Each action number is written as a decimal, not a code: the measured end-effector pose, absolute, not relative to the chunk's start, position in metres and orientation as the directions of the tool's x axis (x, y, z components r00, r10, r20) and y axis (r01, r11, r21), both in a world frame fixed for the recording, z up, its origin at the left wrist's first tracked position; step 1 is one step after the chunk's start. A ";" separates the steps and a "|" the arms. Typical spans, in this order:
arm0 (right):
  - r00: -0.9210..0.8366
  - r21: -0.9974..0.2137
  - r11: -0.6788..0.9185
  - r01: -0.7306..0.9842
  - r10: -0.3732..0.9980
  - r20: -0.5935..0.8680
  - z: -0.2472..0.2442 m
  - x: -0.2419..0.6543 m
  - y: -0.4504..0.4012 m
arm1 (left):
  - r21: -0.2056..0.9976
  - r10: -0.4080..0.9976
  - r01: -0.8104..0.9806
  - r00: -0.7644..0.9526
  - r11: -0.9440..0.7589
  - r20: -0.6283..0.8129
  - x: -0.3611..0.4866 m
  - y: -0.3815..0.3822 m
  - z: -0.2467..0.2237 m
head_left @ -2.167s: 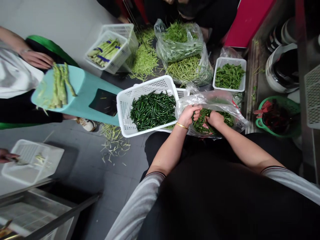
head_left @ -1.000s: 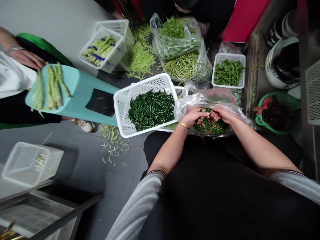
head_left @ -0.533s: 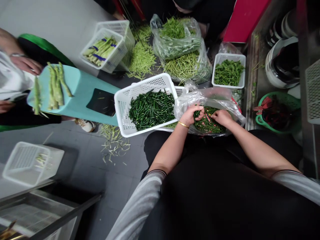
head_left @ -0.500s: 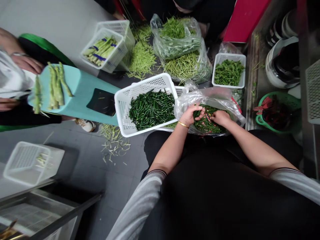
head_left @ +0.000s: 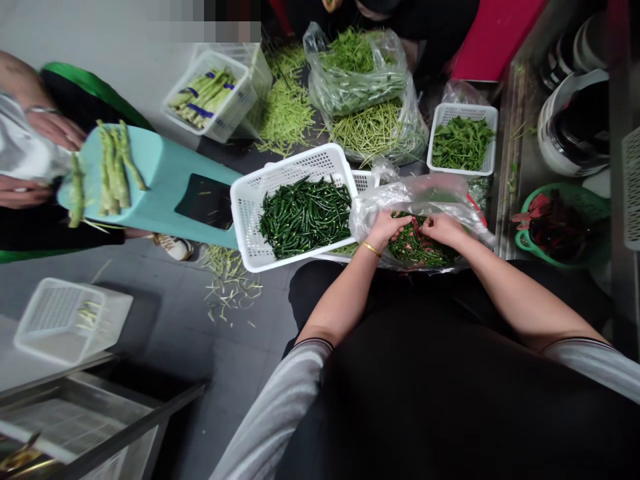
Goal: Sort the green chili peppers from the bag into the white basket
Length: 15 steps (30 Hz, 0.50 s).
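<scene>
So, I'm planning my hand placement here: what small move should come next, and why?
Probably draw the right hand slightly away from the left hand, to single out one piece. Both hands are close together over tangled thin green pieces in the open plastic bag, with bent fingers. Whether either grips one is too small to tell.

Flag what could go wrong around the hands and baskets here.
1. The clear bag has loose film beside the left hand and right hand; it could snag or sag over the green pile.
2. The white basket of green chillies seems to overlap a lower basket, so a forearm bump might shift it.
3. A green stalk lies near the edge of the teal stand and might drop off.
</scene>
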State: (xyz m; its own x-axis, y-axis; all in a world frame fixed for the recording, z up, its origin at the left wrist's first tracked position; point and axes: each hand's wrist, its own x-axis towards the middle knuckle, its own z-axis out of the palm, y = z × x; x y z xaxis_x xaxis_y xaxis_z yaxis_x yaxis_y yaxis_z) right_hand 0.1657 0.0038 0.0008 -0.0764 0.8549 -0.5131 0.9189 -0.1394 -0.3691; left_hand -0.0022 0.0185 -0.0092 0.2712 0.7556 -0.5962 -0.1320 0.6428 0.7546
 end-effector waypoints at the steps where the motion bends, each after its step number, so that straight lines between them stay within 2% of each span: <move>1: -0.107 -0.438 -0.128 0.890 0.874 -0.474 0.006 0.166 0.003 | 0.751 0.749 -0.115 0.264 0.650 -0.608 0.000 0.017 -0.011; 5: -0.204 -0.691 -0.074 0.719 0.928 -0.312 0.012 0.168 -0.004 | 0.729 0.749 -0.215 0.344 0.650 -0.566 0.007 0.014 -0.010; 8: -0.277 -0.840 -0.213 0.498 0.879 -0.388 0.003 0.171 -0.012 | 0.699 0.755 -0.302 0.377 0.648 -0.537 0.007 0.015 -0.005; 11: -0.398 -0.876 -0.365 0.315 0.787 -0.471 -0.006 0.174 -0.022 | 0.667 0.754 -0.360 0.399 0.652 -0.522 0.004 0.017 -0.001; 15: -0.366 -0.891 -0.426 0.161 0.812 -0.454 -0.009 0.172 -0.033 | 0.663 0.762 -0.381 0.394 0.645 -0.514 0.000 0.018 0.001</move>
State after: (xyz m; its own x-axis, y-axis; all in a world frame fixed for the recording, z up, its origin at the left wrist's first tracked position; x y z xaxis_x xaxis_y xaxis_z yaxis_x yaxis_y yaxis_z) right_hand 0.1716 -0.0335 -0.0089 -0.3661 0.8122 -0.4542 0.1606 -0.4256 -0.8905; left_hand -0.0001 0.0177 0.0010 0.3943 0.7617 -0.5141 -0.3812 0.6446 0.6627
